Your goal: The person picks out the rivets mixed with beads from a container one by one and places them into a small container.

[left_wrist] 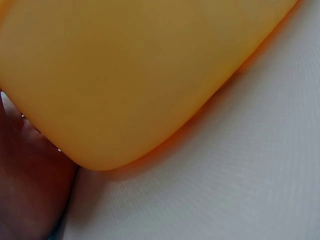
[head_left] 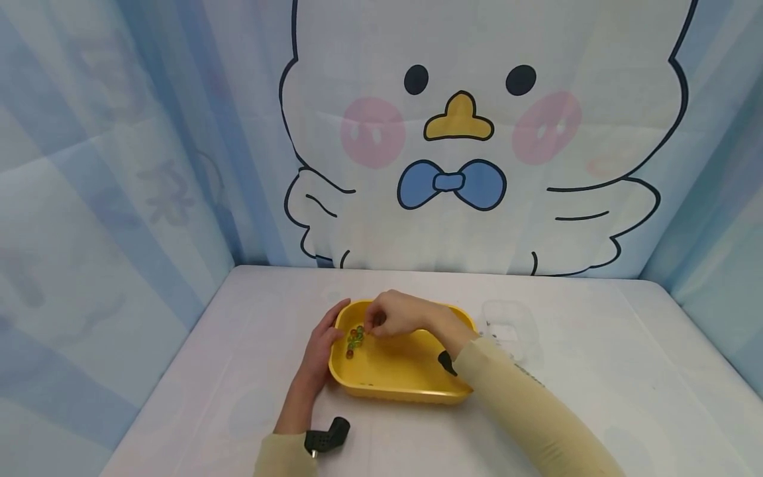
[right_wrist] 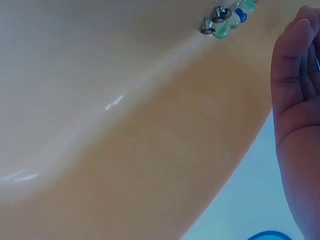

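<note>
A yellow plastic tray with rounded corners stands on the table. My left hand holds its left side, thumb at the rim and fingers along the outside; the tray's wall fills much of the left wrist view. Small glass beads, green and reddish, lie in a cluster at the tray's left end. Over the tray, my right hand bends down with curled fingers close beside them. In the right wrist view, small metal screws lie by green and blue beads. What its fingertips hold is hidden.
A clear plastic container stands right of the tray, partly behind the right forearm, with small dark specks near it. The white-covered table ends at a printed curtain behind. Black wrist devices are strapped on both arms.
</note>
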Demonstrator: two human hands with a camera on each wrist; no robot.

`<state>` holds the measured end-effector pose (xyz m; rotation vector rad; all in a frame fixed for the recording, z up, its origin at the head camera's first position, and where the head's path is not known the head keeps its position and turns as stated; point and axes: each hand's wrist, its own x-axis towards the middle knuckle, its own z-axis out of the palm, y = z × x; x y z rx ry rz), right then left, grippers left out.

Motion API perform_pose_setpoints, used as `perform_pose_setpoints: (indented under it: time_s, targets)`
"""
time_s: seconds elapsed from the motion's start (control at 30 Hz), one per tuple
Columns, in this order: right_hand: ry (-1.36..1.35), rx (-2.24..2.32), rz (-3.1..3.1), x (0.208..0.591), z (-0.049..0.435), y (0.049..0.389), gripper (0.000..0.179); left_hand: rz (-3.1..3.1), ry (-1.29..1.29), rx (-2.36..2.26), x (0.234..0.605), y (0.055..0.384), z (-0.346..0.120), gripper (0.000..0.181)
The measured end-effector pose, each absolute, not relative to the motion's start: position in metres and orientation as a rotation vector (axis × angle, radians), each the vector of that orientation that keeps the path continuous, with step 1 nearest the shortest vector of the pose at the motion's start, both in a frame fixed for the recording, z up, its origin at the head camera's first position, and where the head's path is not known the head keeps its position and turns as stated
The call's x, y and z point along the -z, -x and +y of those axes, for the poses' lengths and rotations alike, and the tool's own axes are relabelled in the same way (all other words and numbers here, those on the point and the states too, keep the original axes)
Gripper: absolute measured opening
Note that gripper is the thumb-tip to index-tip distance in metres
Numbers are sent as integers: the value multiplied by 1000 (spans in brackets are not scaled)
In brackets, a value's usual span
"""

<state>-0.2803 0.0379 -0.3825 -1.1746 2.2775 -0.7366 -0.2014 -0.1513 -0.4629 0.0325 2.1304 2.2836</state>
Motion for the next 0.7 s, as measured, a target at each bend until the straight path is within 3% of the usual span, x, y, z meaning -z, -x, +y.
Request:
perform_pose_setpoints:
  time_s: [0.7]
  targets:
    - [1197, 883, 2346, 348, 63, 281, 8, 2117, -22, -2289, 462, 200, -151, 65]
